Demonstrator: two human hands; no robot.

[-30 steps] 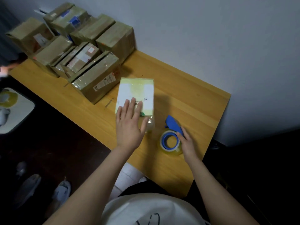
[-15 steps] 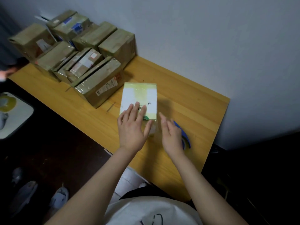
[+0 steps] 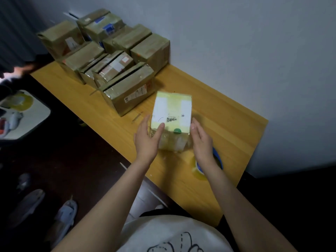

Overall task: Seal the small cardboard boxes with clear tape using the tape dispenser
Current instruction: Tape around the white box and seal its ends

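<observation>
**Both hands on the white box, dispenser parked by the right wrist**

Both hands were clamped on one box. Left hand [image 3: 147, 140] had its palm against the box's left side with the thumb hooked over the top near corner, and right hand [image 3: 201, 140] was pressed flat against the right side, fingers straight and pointing away from the person. So the white box [image 3: 171, 113] was pinched between the two palms near the front middle of the wooden table [image 3: 227, 128].

Orientation-wise, its long axis ran away from the person toward the wall, leaning a touch to the right. Top face was up, showing yellowish tape bands, a QR code and a small green sticker [image 3: 177, 131] at the near edge. Couldn't tell if the box was resting on the table or lifted a bit.

Blue tape dispenser [image 3: 217, 159] with its clear roll sat on the table just beside the right wrist, mostly hidden behind it, nobody gripping it.

Back left of the table held a tight cluster of brown boxes [image 3: 116, 57], all closed and shiny with tape, several with labels. Nearest of them, a longer carton [image 3: 129, 90], sat close to the white box's far left corner, not touching. Contents weren't visible in any of them.
</observation>
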